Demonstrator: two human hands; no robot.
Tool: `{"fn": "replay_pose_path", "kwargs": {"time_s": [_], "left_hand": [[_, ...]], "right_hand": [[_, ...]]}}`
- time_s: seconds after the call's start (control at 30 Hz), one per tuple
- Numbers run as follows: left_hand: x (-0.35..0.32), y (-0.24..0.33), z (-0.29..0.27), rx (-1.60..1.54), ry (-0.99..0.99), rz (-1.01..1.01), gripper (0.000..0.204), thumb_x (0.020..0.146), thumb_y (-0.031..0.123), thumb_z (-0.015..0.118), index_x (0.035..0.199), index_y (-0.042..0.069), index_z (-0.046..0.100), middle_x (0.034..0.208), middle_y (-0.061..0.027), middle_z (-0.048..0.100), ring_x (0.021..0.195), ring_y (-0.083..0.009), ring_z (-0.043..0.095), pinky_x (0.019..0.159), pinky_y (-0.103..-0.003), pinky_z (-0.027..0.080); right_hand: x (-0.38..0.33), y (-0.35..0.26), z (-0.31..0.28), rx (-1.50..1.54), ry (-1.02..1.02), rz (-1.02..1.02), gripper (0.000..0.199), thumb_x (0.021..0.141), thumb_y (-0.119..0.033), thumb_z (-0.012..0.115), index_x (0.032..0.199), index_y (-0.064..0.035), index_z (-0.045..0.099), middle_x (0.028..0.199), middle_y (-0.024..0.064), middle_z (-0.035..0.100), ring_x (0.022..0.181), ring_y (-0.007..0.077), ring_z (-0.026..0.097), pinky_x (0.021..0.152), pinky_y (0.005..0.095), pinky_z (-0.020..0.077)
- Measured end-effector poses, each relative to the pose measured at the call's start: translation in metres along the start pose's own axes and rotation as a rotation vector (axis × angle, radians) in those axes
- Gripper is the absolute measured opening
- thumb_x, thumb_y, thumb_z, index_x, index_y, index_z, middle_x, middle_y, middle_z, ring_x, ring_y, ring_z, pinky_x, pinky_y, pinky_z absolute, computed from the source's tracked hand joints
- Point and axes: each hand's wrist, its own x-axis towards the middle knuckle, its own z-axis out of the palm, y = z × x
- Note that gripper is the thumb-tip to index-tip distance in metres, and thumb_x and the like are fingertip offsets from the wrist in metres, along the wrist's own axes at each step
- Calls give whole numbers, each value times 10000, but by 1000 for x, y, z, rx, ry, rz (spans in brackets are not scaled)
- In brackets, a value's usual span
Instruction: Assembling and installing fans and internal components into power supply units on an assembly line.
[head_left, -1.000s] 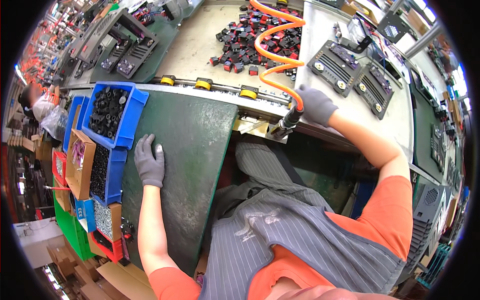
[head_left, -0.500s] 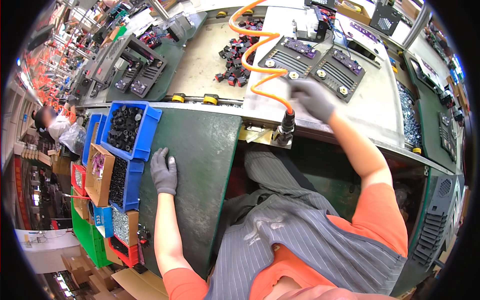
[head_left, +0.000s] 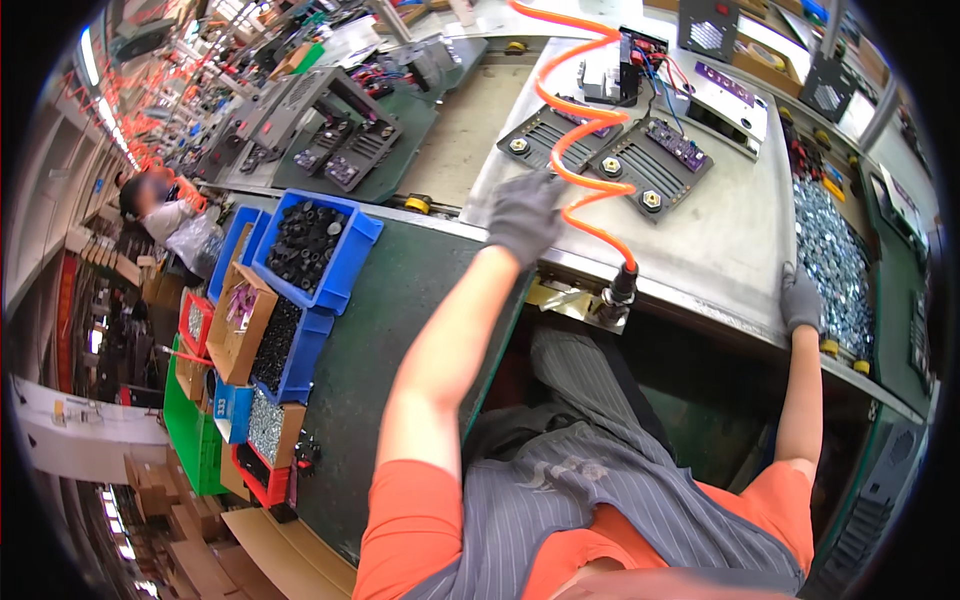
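Note:
My left hand [head_left: 525, 220], in a grey glove, is over the near left part of a light-coloured board [head_left: 720, 240]. Its fingers are blurred near a black slotted panel [head_left: 538, 140], and I cannot tell whether they grip anything. My right hand [head_left: 801, 298], also gloved, lies along the board's right edge with its fingers stretched out. A second black slotted panel [head_left: 632, 180] lies to the right of the first. It carries a purple circuit board [head_left: 677, 147] and brass-coloured fittings. A coiled orange hose [head_left: 598, 187] hangs in front of both panels, with a black end piece [head_left: 622, 288].
Left of the board stand blue bins [head_left: 350, 262] of black parts, a cardboard box [head_left: 232, 345] and a green crate [head_left: 182, 430]. Silvery small parts [head_left: 832, 245] are heaped on the right. A white panel with wires [head_left: 722, 105] lies at the board's far side. A person [head_left: 175, 220] is far left.
The board with its panels has shifted left, and the heap of red-black parts beside it is hidden. My left hand has moved from the green surface to the board, my right to its right edge.

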Motion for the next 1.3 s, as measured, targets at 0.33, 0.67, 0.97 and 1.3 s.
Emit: {"fn": "replay_pose_path", "kwargs": {"time_s": [0.33, 0.67, 0.97, 1.3], "left_hand": [[57, -7, 11, 148, -315, -519, 449, 831, 313, 650, 1269, 260, 572, 1306, -200, 473, 1241, -376, 477, 1035, -543, 388], [-28, 7, 8, -88, -46, -286, 208, 754, 159, 666, 962, 151, 656, 1123, -193, 531, 1064, -384, 522, 926, -466, 454], [-71, 41, -32, -85, 11, -173, 398, 805, 262, 616, 1176, 129, 668, 1352, -157, 489, 1315, -350, 397, 1104, -453, 327], [-236, -195, -271, 575, 384, -765, 275, 809, 224, 646, 1034, 88, 727, 1043, -171, 701, 1009, -334, 652, 934, -437, 500]], "right_hand": [[-11, -118, -5, 6, -159, -182, 557, 1025, -488, 350, 1101, 1, 605, 999, 295, 667, 954, 486, 631, 861, 539, 485], [-6, -166, 2, -163, -293, -322, 635, 1017, -528, 324, 1055, 32, 619, 1014, 300, 671, 958, 476, 646, 871, 531, 496], [43, -195, 11, 167, -82, -548, 359, 982, -363, 526, 1162, -59, 589, 954, 250, 678, 875, 400, 661, 795, 474, 500], [31, -200, 41, 280, -183, -498, 226, 976, -241, 551, 1165, -117, 556, 655, 132, 525, 617, 318, 547, 612, 461, 421]]}}
